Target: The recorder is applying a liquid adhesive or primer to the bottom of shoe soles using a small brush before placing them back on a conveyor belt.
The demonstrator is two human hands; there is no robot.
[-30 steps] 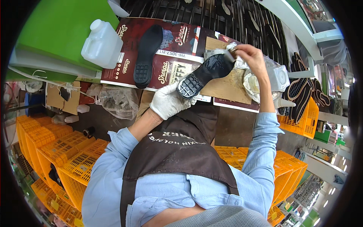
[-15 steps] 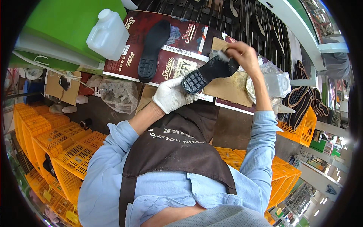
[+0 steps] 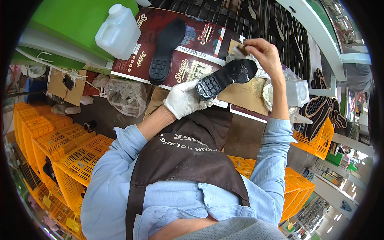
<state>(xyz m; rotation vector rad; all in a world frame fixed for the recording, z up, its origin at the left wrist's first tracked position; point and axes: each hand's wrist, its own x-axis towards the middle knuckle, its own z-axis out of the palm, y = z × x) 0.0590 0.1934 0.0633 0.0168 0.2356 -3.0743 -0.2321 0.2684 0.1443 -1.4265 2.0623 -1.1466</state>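
Observation:
My left hand (image 3: 182, 101), in a white glove, grips a black shoe sole (image 3: 226, 80) by its heel end, above the cardboard. The sole's inner side faces up, with a heel grid that looks shiny and wet; the forefoot glistens too. Bare, my right hand (image 3: 264, 56) pinches a small brush (image 3: 241, 49) with pale bristles and a dark handle. The brush is just past the sole's far edge and looks apart from it. A second black sole (image 3: 165, 52) lies to the left on the dark red printed cardboard (image 3: 127, 66), its heel grid toward me.
A white plastic jug (image 3: 118, 34) stands at the left. To the right are brown cardboard (image 3: 248, 95), a clear square container (image 3: 297, 94) and a white nozzle-tipped bottle (image 3: 300, 119). Behind runs a slatted rack (image 3: 218, 14) with soles. Orange crates (image 3: 86, 154) stand on both sides.
The brush has moved off the sole's surface to beyond its far edge. The sole has tilted slightly, and its forefoot now shows a wet sheen.

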